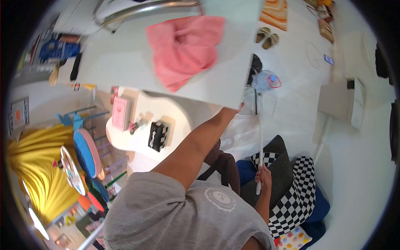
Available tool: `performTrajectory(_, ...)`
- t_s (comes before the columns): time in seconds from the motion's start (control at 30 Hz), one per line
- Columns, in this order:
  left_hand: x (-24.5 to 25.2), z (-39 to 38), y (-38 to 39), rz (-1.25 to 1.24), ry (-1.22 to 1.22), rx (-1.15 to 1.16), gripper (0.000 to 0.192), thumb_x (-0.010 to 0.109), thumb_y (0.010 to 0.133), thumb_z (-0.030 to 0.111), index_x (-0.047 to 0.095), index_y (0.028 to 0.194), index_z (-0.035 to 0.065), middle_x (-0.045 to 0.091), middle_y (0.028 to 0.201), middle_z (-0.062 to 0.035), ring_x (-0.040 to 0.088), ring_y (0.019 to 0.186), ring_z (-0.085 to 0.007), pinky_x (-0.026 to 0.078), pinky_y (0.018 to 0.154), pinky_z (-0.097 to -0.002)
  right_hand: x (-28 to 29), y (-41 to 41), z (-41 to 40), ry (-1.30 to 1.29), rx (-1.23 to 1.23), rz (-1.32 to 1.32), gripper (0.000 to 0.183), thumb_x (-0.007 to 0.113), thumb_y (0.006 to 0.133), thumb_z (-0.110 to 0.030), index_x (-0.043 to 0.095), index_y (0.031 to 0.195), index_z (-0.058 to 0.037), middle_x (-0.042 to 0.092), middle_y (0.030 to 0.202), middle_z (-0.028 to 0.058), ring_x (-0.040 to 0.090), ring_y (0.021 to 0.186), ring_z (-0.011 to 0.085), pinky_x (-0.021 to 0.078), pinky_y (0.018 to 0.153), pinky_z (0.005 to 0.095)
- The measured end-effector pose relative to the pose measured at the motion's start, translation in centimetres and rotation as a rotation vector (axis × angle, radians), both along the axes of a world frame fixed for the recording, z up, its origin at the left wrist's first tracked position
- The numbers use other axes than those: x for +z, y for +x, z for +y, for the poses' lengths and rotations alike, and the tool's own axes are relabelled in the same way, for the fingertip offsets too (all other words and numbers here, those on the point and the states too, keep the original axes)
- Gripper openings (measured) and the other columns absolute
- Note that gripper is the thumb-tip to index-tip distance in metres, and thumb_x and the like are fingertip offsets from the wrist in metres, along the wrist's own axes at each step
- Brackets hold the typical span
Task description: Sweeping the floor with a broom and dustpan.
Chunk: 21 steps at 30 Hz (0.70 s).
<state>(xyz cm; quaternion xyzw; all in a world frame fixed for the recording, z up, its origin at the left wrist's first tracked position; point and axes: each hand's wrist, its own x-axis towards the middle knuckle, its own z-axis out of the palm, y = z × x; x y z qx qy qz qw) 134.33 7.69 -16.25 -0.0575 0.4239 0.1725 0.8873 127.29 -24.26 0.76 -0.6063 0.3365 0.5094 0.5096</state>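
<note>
My right hand [264, 176] is closed around a long white pole [261, 134] near its lower end in the picture. The pole runs up the picture towards a large clear plastic bottle [263, 80] with a blue cap; what is at its far end is unclear. My left hand [241, 107] is at the corner of a white table [125, 62], mostly hidden, so its grip cannot be made out. A crumpled pink cloth [187, 47] lies on the tabletop. Beside the pole, near the table corner, is a clear plastic thing [249, 101].
Checkered cushions [300, 190] and a dark grey cushion [276, 175] lie by my right arm. A low cream table [175, 125] bears books and a black box. Sandals [267, 38], a phone [328, 59] with a cable and an orange rug [275, 14] lie on the floor.
</note>
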Motion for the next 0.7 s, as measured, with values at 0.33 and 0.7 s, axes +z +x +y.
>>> performTrajectory(0.33,11.2,-0.3,-11.0,0.152,0.031,-0.301,0.026,0.041,0.08,0.02,0.033,0.099,0.0039,0.045,0.087,-0.0186,0.048,0.078,-0.0306,0.044,0.069,-0.0422,-2.6,0.2,3.0,0.452,-0.613,0.418,0.013,0.031,0.081,-0.007,0.032,0.069,-0.0028,0.033,0.053,0.0009,0.032,0.039,0.0055,0.0306,0.031,0.0158)
performTrajectory(0.7,10.7,6.3,-39.0,0.452,0.143,-0.126,0.009,0.045,0.072,0.003,0.044,0.078,-0.0034,0.05,0.079,-0.0163,0.05,0.069,-0.0248,0.045,0.066,-0.0339,-2.7,8.6,12.9,0.573,-0.981,0.314,0.001,0.037,0.069,0.0,0.036,0.07,-0.0001,0.039,0.059,0.0069,0.042,0.051,0.0178,0.0427,0.045,0.0263)
